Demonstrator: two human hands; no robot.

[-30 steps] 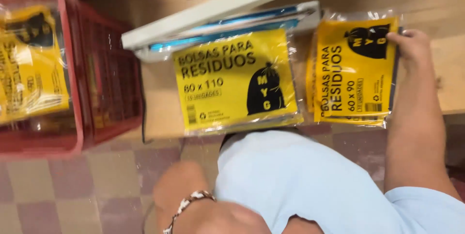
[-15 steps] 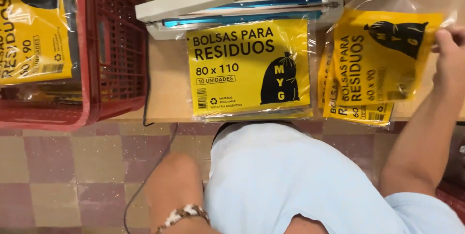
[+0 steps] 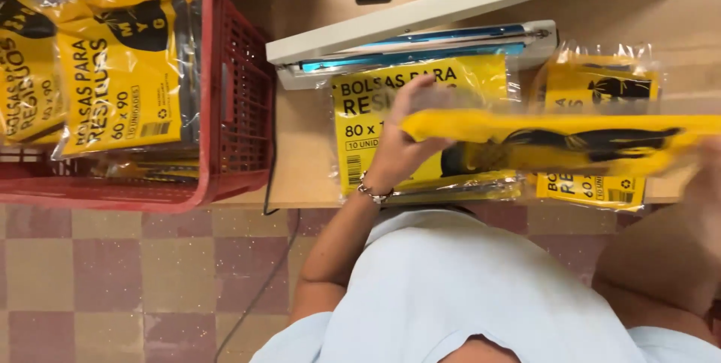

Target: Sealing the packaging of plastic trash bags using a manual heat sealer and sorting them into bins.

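Over the worktop [image 3: 315,126]: you hold a yellow bag packet [image 3: 556,141] edge-on, level, above the stacked packets.
Left hand [image 3: 398,145]: fingers grasping the packet's left end.
Right hand [image 3: 706,175]: blurred at the packet's right end; grip cannot be told.
Heat sealer [image 3: 413,36]: arm raised, just behind.
Red basket [image 3: 233,100]: filled packets, kept aside.

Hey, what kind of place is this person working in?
Probably a small packing workshop. A bag heat sealer lies open on the wooden table, a red crate holds finished yellow packs, and both hands, left hand and blurred right hand, hold another yellow pack.
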